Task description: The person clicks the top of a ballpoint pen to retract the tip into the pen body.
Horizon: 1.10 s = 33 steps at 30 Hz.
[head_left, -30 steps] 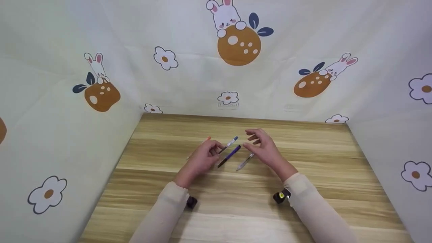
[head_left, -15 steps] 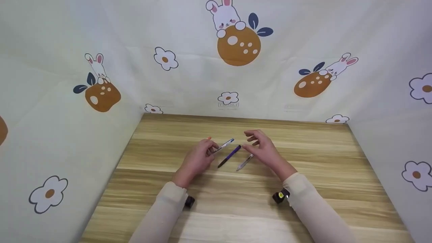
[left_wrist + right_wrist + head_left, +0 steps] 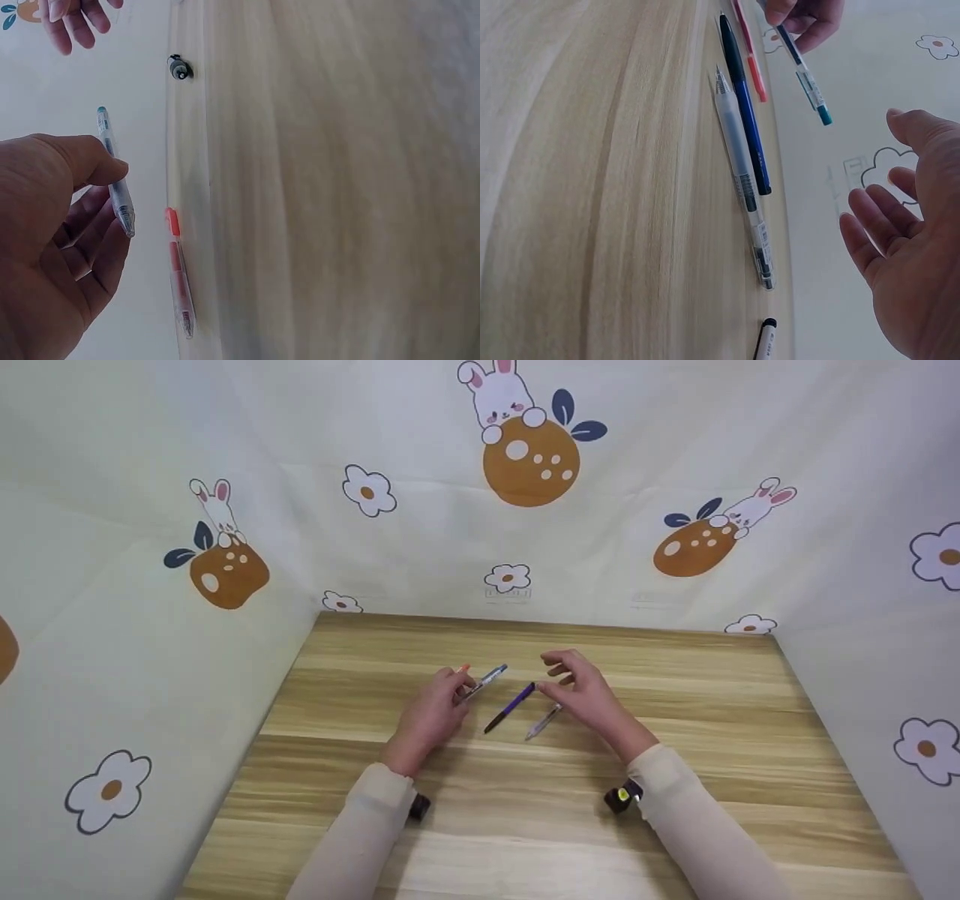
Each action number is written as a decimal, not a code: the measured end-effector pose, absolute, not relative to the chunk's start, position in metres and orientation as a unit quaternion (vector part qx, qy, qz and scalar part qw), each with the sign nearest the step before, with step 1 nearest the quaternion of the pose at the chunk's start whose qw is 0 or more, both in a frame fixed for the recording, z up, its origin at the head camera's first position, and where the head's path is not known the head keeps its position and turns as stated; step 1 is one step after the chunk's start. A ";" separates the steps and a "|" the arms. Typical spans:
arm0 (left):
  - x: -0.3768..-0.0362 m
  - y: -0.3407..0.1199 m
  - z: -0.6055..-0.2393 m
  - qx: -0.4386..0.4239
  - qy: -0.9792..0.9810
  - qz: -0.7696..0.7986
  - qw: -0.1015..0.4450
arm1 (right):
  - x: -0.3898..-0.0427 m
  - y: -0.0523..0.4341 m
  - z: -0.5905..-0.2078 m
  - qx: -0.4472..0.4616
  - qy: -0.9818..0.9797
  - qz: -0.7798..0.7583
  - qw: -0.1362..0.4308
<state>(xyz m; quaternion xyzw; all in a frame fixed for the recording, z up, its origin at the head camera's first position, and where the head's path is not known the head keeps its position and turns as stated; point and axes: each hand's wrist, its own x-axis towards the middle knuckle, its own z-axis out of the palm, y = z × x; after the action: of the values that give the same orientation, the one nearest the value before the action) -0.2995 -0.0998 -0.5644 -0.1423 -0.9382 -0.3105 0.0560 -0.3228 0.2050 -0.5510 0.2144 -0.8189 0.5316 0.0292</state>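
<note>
My left hand (image 3: 435, 716) pinches a clear gel pen with a blue-green end (image 3: 114, 169) between thumb and fingers, raised above the table. Below that hand lies a pen with an orange-red end (image 3: 180, 289), mostly covered by the hand in the head view. To the right, a dark blue-purple pen (image 3: 510, 708) rests slantwise on the wood. Beside it lies a clear pen with a pointed tip (image 3: 737, 142), its far end hidden by my right hand in the head view. My right hand (image 3: 589, 694) hovers over there, fingers loosely bent, holding nothing.
The wood-grain table (image 3: 480, 825) is bounded by a pale printed cloth (image 3: 420, 540) at the back and both sides. At the bottom of the right wrist view shows part of a white pen with a black end (image 3: 766, 341).
My left hand has drawn the blue-green-ended gel pen leftward, away from the dark pen and towards the orange-red one. My right hand has stayed almost still.
</note>
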 end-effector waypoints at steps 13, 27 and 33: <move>-0.304 -0.105 -0.572 -0.130 -0.947 -0.282 0.082 | -0.322 0.204 -0.553 0.212 -0.828 0.518 0.029; -0.309 -0.105 -0.571 -0.110 -0.958 -0.258 0.061 | -0.321 0.207 -0.551 0.211 -0.828 0.519 0.024; -0.309 -0.102 -0.571 -0.109 -0.963 -0.240 0.062 | -0.319 0.208 -0.550 0.211 -0.829 0.517 0.022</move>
<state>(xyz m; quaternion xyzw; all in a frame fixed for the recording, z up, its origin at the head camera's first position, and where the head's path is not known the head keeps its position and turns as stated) -0.3085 -0.1024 -0.5710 -0.1089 -0.9628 -0.2396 0.0618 -0.3194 0.2082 -0.5503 0.2114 -0.8290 0.5172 0.0224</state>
